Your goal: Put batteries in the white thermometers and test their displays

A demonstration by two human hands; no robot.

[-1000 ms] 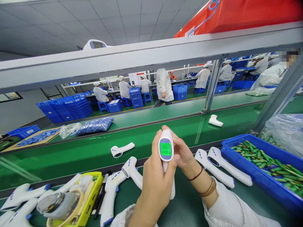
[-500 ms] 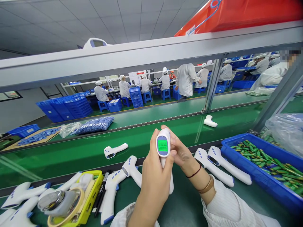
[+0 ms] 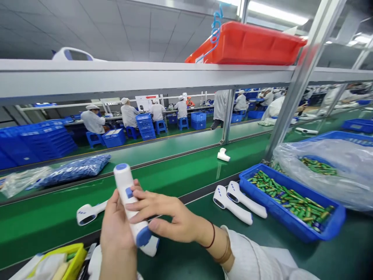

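Both hands hold one white thermometer gun (image 3: 128, 198) with blue trim, turned so its handle points up and its blue button faces me. My left hand (image 3: 116, 227) wraps its body from below. My right hand (image 3: 166, 217) lies over it from the right, fingers along the handle, thumb near the blue end. A second white thermometer gun (image 3: 87, 213) lies on the green conveyor belt (image 3: 180, 171) just left of my hands.
Two more thermometer guns (image 3: 236, 198) lie at the right beside a blue bin of green batteries (image 3: 288, 196). A plastic bag (image 3: 326, 171) covers another bin. A yellow tray (image 3: 70, 260) is at lower left. A red bin (image 3: 247, 42) sits on the shelf. Workers in white sit beyond.
The thermometer was upright with its lit green screen facing me; now it is flipped and tilted, screen hidden. My view swung right and the hands moved to lower left.
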